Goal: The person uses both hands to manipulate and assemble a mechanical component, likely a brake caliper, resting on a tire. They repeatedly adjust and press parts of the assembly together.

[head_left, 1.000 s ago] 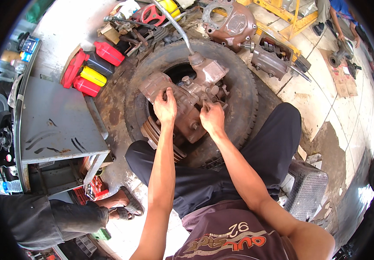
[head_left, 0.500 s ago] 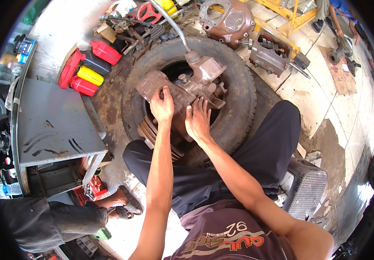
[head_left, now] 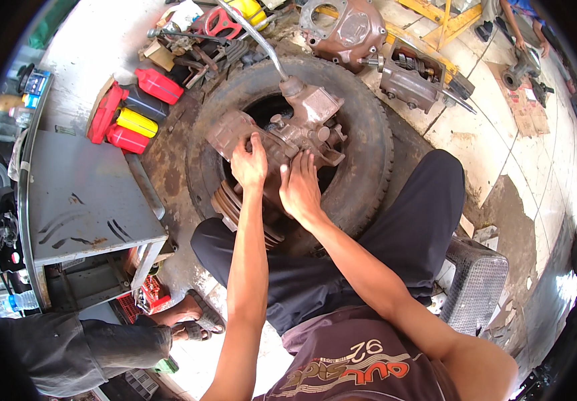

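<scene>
A brown, greasy gearbox housing (head_left: 272, 142) lies across a large tyre (head_left: 363, 194) on the floor in front of me. A long metal gear lever (head_left: 266, 47) rises from its turret top (head_left: 314, 105). My left hand (head_left: 249, 164) is closed at the left part of the housing, thumb up and fingers curled against the metal, partly hidden. My right hand (head_left: 300, 187) rests on the housing's near right side with its fingers stretched out. Below my left hand, a ribbed round metal part (head_left: 232, 204) sits by the tyre's near rim.
Beyond the tyre stand a bell housing (head_left: 352, 33) and an opened gear case (head_left: 412, 80). Red, black and yellow plastic bottles (head_left: 136, 121) stand left, beside a grey metal bench (head_left: 81, 194). A person's leg (head_left: 121, 344) is at lower left; another person handles a metal part (head_left: 521, 70) far right.
My right hand has shifted slightly to the left along the housing. My left hand stays in place on it. The whole view has moved a little.
</scene>
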A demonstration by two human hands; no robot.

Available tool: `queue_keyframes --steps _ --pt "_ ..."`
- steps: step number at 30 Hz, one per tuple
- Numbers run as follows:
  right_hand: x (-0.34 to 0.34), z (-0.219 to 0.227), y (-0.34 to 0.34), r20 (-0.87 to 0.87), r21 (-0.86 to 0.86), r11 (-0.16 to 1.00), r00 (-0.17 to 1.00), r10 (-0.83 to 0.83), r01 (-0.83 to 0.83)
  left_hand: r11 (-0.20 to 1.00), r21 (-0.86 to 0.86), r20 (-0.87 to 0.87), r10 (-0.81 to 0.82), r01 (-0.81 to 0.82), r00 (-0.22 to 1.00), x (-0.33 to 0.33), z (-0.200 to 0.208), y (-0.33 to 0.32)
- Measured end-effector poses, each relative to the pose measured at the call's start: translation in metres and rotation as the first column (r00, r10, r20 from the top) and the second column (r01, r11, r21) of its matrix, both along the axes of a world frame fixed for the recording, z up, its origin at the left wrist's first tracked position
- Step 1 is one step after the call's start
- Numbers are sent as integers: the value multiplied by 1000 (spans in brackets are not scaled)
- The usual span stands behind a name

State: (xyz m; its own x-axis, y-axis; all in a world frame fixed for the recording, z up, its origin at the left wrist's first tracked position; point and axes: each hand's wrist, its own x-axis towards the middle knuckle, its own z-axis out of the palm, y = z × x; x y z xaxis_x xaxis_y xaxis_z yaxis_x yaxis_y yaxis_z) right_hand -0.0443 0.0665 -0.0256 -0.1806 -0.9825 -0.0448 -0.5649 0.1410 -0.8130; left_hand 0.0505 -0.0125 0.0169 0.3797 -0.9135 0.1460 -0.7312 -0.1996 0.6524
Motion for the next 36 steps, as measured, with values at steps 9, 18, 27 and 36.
queue_keyframes --steps 9,18,27,36 --pt "-10 -7 0 -11 -36 999 1000 18 -18 1000 27 -47 9 -8 999 -6 6 5" --pt "-23 -16 -9 -27 -75 997 999 29 -31 996 93 -53 17 -12 998 -12 13 2" --pt "-14 -6 -10 32 42 997 998 56 -57 993 121 -58 16 -9 998 -11 15 3" --pt "-17 -3 4 -49 55 987 987 153 -150 996 85 -30 2 0 1000 -3 4 0"
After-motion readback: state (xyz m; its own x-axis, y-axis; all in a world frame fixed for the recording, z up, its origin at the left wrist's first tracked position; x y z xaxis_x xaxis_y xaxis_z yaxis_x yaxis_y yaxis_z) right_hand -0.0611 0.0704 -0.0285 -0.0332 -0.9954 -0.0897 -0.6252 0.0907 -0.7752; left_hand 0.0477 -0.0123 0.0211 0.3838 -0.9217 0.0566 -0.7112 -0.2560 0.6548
